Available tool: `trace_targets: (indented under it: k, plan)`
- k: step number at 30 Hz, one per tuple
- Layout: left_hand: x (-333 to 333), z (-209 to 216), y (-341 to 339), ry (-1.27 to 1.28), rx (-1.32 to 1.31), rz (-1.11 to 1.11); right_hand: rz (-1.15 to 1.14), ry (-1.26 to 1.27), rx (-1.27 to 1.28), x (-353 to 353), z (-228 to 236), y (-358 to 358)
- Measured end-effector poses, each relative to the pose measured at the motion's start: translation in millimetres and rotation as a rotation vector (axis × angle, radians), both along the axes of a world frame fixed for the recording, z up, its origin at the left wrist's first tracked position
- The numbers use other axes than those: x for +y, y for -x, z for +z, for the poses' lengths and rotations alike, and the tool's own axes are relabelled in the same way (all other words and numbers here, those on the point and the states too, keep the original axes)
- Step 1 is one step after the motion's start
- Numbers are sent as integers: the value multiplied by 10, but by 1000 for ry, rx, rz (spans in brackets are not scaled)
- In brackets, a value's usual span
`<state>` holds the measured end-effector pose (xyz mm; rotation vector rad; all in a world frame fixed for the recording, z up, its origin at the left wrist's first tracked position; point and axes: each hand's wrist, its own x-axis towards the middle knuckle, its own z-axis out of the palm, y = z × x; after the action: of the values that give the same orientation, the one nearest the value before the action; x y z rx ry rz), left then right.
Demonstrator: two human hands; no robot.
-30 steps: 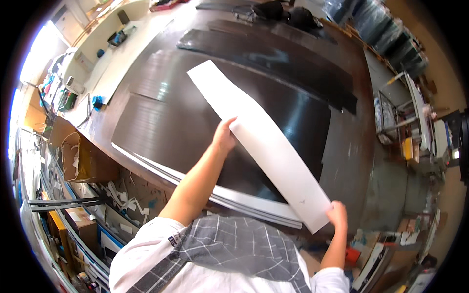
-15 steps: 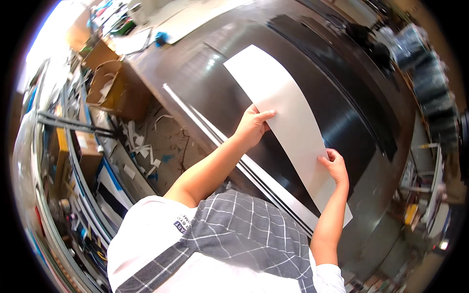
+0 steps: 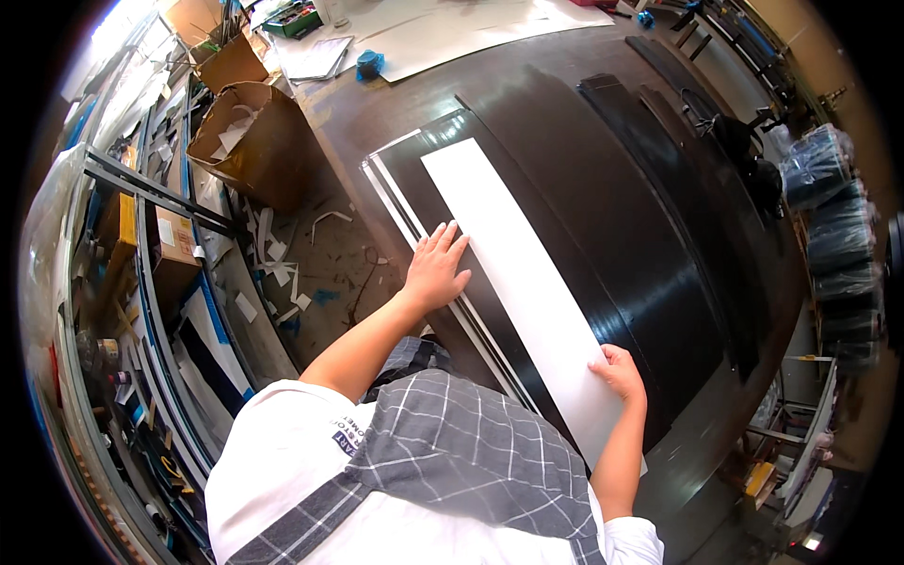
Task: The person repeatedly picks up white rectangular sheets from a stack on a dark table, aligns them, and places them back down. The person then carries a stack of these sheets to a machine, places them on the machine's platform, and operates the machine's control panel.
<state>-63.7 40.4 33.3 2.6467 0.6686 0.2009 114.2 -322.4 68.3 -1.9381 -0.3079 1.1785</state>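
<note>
A person in a checked apron (image 3: 452, 424) leans over a broad work surface, a long white strip (image 3: 513, 268) lying between two bare hands, its long axis slanting from the near right to the far left. At the near end the right forearm (image 3: 621, 457) crosses the strip and hides part of it. The right hand (image 3: 621, 372), the nearer to that end, is half curled at the strip's right long edge, its thumb (image 3: 598, 368) on the white face; whether the fingers have hold beneath cannot be told. Farther up, on the opposite side, the left hand (image 3: 435, 275) lies palm down and open, fingers slightly spread and nothing seen in its hold, fingertips pointing away along the left edge; whether they touch it is unclear. That hand covers part of the pale bands (image 3: 394, 205), which run roughly alongside the strip, the dark gap narrowing toward the person in the wide view. Beneath and to the right spread dark sheets (image 3: 603, 217) on a brown table (image 3: 377, 113). Beyond the left hand stands an open cardboard box (image 3: 282, 155); farther off are a blue item (image 3: 370, 64), a pale sheet (image 3: 452, 38) and, far right, plastic-wrapped rolls (image 3: 843, 268).
</note>
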Motion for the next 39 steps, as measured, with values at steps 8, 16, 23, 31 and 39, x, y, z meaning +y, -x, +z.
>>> trace_targets:
  k: [8,16,23,31,39]
  plan:
    - [60,66,78,59,-56,54,34,-48,0,489,54,68]
    - [128,2,114,75,-105,78,81,13,-8,603,98,41]
    - [165,23,146,26,-108,70,98,35,-4,650,104,54]
    - [250,-29,200,37,-135,51,149,47,-27,682,102,39]
    - [276,18,209,14,-90,69,132,32,-17,666,41,47]
